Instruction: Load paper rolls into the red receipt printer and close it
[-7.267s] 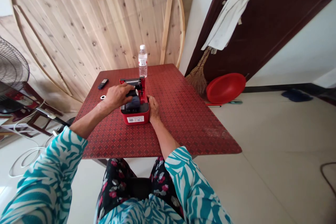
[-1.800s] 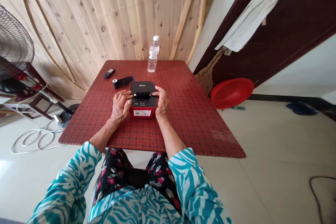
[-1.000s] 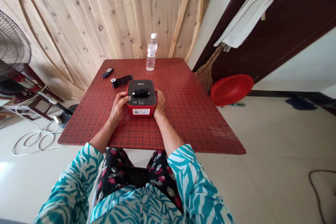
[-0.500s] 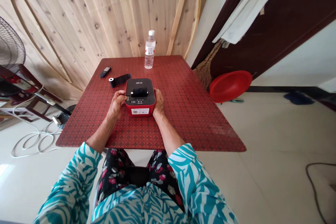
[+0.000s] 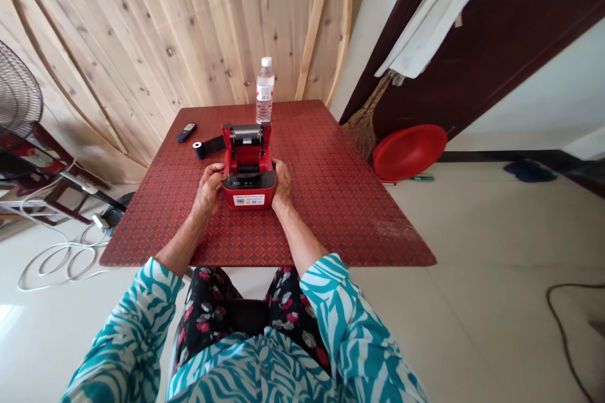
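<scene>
A small red and black label printer point(image 5: 224, 196) stands on the table between my hands. Its lid point(image 5: 247, 134) is raised at the back, showing a roller on its inner side and a red cavity beneath. My left hand point(image 5: 207, 190) grips the printer's left side, fingers bent against the edge of the black top. On the opposite side, my right hand point(image 5: 282, 184) is pressed along the wall, with some fingers hidden behind it. A roll of black ribbon point(image 5: 200, 150), its loose end trailing right, lies behind the printer to the left.
A patterned red table point(image 5: 340, 220) carries a water bottle point(image 5: 265, 91) at the back and a small dark handset point(image 5: 187, 132) at the far left. A fan point(image 5: 19, 91) with coiled cable stands left. On the right are a red basin point(image 5: 410, 152) and a broom point(image 5: 366, 123).
The printer's lid has swung up and back from closed to open, exposing the inside. Both hands stay at the printer's sides. The view has shifted slightly.
</scene>
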{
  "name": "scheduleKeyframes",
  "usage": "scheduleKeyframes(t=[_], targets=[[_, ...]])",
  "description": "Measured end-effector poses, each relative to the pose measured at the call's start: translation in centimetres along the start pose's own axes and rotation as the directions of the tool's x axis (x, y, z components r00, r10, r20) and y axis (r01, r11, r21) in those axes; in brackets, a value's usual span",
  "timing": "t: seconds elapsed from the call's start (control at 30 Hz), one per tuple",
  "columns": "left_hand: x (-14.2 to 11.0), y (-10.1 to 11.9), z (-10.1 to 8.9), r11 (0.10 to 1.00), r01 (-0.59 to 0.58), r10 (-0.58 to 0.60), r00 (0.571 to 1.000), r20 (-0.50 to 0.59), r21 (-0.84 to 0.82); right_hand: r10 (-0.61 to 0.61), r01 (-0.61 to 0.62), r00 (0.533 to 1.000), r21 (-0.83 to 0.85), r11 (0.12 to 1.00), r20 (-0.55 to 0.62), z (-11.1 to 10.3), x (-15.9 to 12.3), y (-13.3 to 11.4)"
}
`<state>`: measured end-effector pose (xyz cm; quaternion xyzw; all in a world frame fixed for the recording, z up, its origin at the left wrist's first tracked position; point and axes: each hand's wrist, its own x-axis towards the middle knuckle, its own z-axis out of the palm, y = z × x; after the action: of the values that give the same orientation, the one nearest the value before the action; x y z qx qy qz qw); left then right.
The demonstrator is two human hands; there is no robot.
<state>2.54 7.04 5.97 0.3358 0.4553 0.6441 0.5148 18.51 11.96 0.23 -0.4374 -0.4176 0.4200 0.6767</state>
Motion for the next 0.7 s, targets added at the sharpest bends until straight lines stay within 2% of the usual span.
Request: scheduleKeyframes(t=[0.17,0.27,0.33,0.4,0.47,0.5,0.57,0.63,0.7], targets=[[-0.1,-0.2,-0.1,1.0,0.002,-0.001,1.0,-0.021,0.02,-0.008,0.009,1.0,-0.034,0.999,0.03,-0.2,0.0,-0.5],[-0.2,0.1,-0.5,0.998,-0.022,0.021,1.0,0.01,0.065,-0.015,0.016,0.999,-0.035,0.999,0.038,-0.3,0.0,-0.6],[0.0,0.7,-0.8,0.987,-0.085,0.078,0.995,0.055,0.14,-0.013,0.014,0.999,-0.034,0.999,0.037,-0.3,0.0,-0.6],[0.3,1.6,-0.9,0.949,-0.196,0.178,0.979,0.094,0.248,-0.007,0.009,0.999,-0.042,0.999,0.036,-0.4,-0.1,-0.6],[0.9,2.9,-0.5,0.892,-0.298,0.255,0.953,0.165,0.341,-0.005,0.006,0.999,-0.045,0.999,0.034,-0.4,-0.1,-0.6],[1.4,3.5,-0.1,0.868,-0.326,0.258,0.941,0.221,0.374,-0.006,0.007,0.999,-0.041,0.999,0.034,-0.4,-0.1,-0.6],[2.4,4.6,1.2,0.824,-0.353,0.19,0.91,0.369,0.444,-0.013,0.013,0.999,-0.025,1.0,0.032,-0.4,-0.1,-0.5],[3.8,5.1,2.6,0.738,-0.412,0.093,0.847,0.523,0.535,-0.014,0.014,1.0,-0.005,1.0,0.024,-0.4,0.1,-0.2],[5.4,5.1,3.9,0.62,-0.52,0.045,0.771,0.635,0.588,-0.014,0.014,1.0,0.009,1.0,0.014,-0.3,0.3,0.1]])
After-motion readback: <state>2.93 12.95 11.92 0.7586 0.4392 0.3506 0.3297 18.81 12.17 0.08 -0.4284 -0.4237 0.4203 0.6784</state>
